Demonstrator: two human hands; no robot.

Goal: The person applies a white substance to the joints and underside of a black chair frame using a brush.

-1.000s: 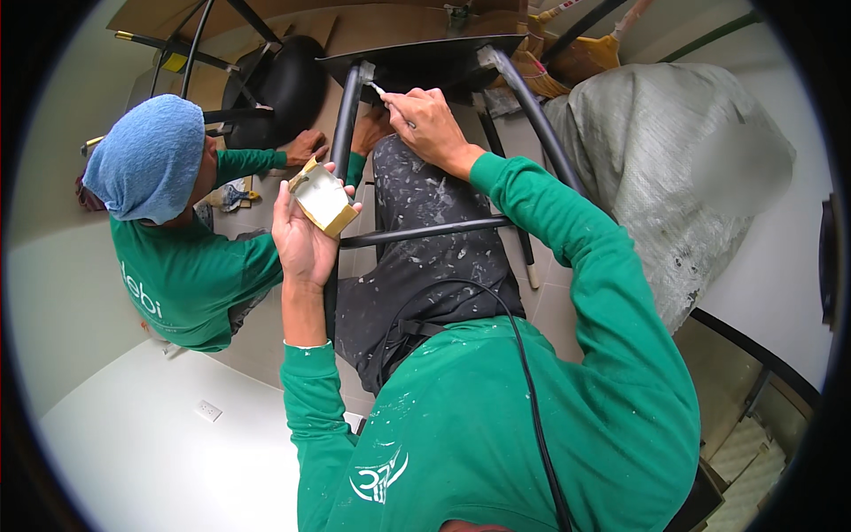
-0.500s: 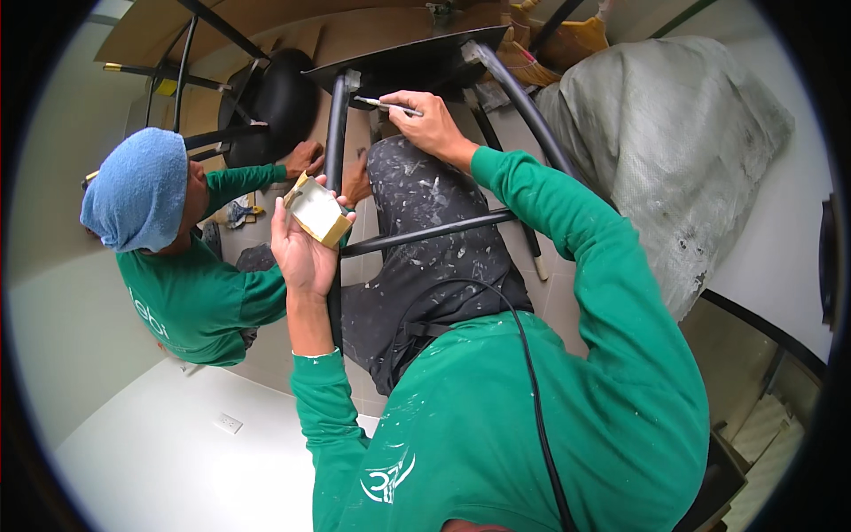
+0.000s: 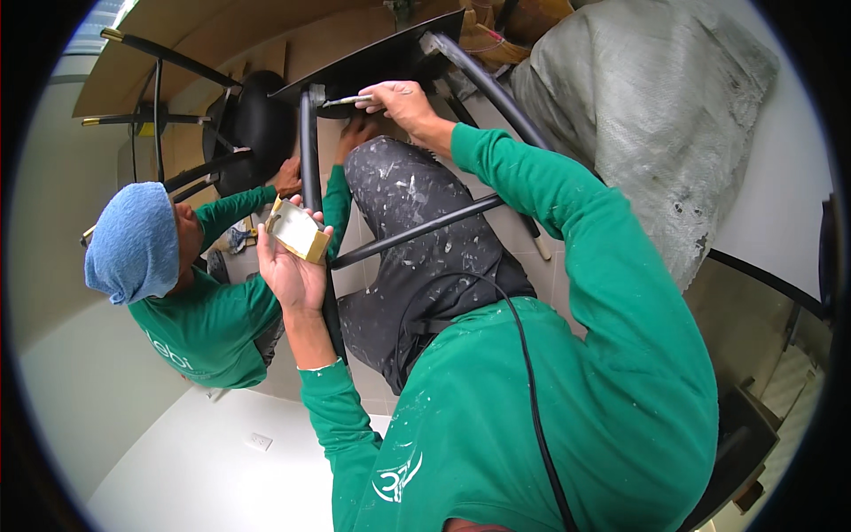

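My left hand (image 3: 297,277) is palm up, fingers curled around a small yellow cut-open carton (image 3: 311,242) with white inside. A slim paintbrush (image 3: 351,99) is pinched in my right hand (image 3: 403,104). Its tip points left, at or very near the grey patch (image 3: 317,94) where a black stool leg (image 3: 310,155) joins the dark seat panel (image 3: 377,64); contact cannot be told. The stool lies tipped before me, its crossbar (image 3: 417,230) running over my paint-spotted trousers. Behind my left hand, the near leg is partly hidden.
A co-worker with a blue head cloth (image 3: 133,241) crouches at left, one hand (image 3: 357,131) beyond the stool leg. Another black stool (image 3: 257,133) lies behind. A grey plastic-wrapped bulk (image 3: 651,124) stands at right; brooms (image 3: 492,43) are at the back. A black cable (image 3: 529,363) runs down my front.
My right hand has brought the brush tip leftward, closer to the grey joint. The co-worker's hand behind the leg has moved farther back. The whole view has shifted slightly.
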